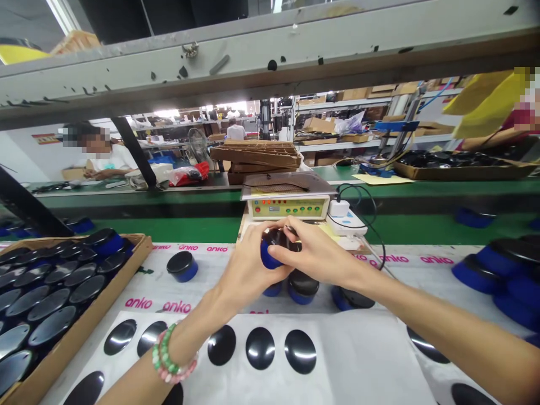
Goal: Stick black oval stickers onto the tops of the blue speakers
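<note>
My left hand (pixel 247 256) wraps round the side of a short blue cylinder with a black top (pixel 272 257), held up above the table. From the other side my right hand (pixel 310 247) closes on the same cylinder, thumb across its top. A small dark bit shows by the right fingertips; I cannot make out what it is. Just below the hands stand similar cylinders, one of them a blue cylinder with a glossy black top (pixel 304 287). Nearer to me, glossy black discs (pixel 260 349) lie in rows on a white sheet (pixel 358 360).
To the left, a cardboard tray (pixel 139 256) holds many black-topped pieces. A lone blue cylinder (pixel 182 267) stands beside it. More cylinders (pixel 506 259) are piled at right. Behind my hands sit a control box (pixel 289 209) and a power strip (pixel 348 224) with cables. A shelf beam (pixel 253 62) crosses overhead.
</note>
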A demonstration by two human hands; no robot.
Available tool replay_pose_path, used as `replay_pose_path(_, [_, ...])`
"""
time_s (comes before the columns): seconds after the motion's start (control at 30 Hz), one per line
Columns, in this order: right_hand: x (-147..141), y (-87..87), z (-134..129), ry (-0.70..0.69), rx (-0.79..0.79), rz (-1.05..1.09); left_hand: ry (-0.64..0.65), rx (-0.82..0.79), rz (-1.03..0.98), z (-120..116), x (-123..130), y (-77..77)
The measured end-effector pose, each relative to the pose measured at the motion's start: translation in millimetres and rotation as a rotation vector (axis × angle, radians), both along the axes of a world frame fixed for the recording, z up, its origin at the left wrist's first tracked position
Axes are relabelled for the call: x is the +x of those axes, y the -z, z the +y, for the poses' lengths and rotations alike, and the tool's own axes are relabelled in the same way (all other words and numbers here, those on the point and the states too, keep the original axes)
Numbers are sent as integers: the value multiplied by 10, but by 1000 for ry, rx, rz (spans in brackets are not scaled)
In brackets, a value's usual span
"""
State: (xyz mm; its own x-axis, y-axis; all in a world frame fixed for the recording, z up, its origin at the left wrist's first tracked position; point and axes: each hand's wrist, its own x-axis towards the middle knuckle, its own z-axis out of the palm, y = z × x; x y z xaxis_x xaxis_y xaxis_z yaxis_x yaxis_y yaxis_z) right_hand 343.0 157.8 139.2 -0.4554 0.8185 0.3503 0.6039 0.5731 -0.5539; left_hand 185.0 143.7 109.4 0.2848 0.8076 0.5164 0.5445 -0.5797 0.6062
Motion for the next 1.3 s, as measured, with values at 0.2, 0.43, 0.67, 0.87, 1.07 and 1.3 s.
replay_pose_path(0.2, [332, -46, -335, -117, -179, -126, -270, 14, 248, 91, -426, 176])
replay_pose_path(0.43, [989, 536, -1035, -71, -602, -474, -506, -65, 396, 282, -1219, 527])
replay_pose_path(0.67, [1383, 823, -1014, 188, -334, -424, 65, -357, 328, 93, -407, 641])
replay_pose_path(0.87, [1049, 407, -952, 50, -185, 179, 202, -339, 272, 375, -144, 720])
replay_pose_path(1.07, [1264, -200, -478, 476, 529, 376, 253, -360, 305, 296, -196, 630])
replay_pose_path(1.3, [1516, 467, -730, 522, -10, -432, 90, -204, 220, -370, 218, 677])
